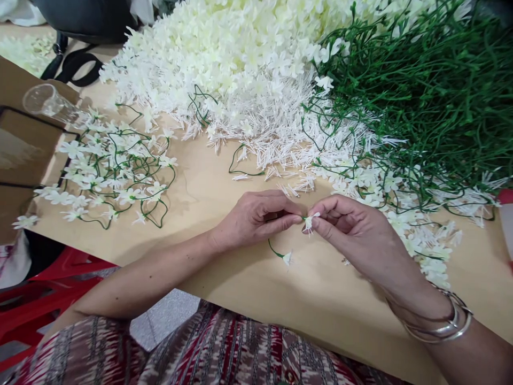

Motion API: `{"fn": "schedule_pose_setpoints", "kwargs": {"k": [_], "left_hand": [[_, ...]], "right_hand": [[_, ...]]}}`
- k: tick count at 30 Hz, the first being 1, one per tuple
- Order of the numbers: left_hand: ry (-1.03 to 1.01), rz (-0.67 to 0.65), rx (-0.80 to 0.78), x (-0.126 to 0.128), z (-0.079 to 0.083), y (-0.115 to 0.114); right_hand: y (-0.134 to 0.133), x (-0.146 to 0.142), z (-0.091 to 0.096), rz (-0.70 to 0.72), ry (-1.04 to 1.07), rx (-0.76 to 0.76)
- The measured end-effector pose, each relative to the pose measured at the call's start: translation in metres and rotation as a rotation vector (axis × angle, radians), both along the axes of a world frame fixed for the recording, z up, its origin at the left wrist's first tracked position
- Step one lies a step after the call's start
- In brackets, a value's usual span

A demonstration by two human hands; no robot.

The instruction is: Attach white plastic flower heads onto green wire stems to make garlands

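Note:
Near the middle of the table, my left hand (266, 216) pinches a green artificial stem between thumb and fingertips. From this grip one end of the stem hangs down, carrying a small white flower (287, 259). A second white artificial flower (311, 222) sits at the stem's other tip, between my two hands. My right hand (348, 224), with metal bangles on its wrist, holds that flower by thumb and forefinger. White stamens (298, 187) lie loose just beyond my fingers.
White petals (240, 48) are heaped at the back, and green stems (433, 96) at the right. Flowered stems (116, 166) lie at the left, beside a tipped clear plastic cup (50, 101) and a cardboard box (24, 144). Red stools (48, 294) stand below the table's left edge.

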State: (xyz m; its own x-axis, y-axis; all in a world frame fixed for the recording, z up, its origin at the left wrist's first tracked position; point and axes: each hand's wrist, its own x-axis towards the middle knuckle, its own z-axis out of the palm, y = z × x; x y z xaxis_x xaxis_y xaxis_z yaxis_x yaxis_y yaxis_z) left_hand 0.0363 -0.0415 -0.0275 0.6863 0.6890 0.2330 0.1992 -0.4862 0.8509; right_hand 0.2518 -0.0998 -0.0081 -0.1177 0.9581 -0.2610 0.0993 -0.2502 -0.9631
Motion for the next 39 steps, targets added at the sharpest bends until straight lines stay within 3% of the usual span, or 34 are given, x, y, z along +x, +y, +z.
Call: {"fn": "schedule_pose_setpoints", "kwargs": {"k": [11,22,29,32,36,39], "left_hand": [[-0.005,-0.072,0.021,0.0,0.001,0.0],[-0.014,-0.065,-0.001,0.0,-0.001,-0.001],[-0.139,-0.017,-0.187,0.004,0.005,-0.002],[-0.206,0.041,-0.365,-0.002,0.005,0.004],[-0.397,0.127,-0.558,-0.023,0.005,0.023],[-0.458,0.371,-0.566,-0.037,0.008,0.036]], "right_hand": [[0.009,0.006,0.01,0.141,0.003,-0.04],[0.008,0.004,0.004,0.114,-0.004,-0.025],[0.01,0.014,-0.008,0.015,0.202,-0.057],[0.01,0.015,-0.013,-0.025,0.301,-0.074],[0.01,0.013,-0.018,-0.009,0.246,-0.051],[0.01,0.013,-0.02,0.016,0.232,-0.028]]}}
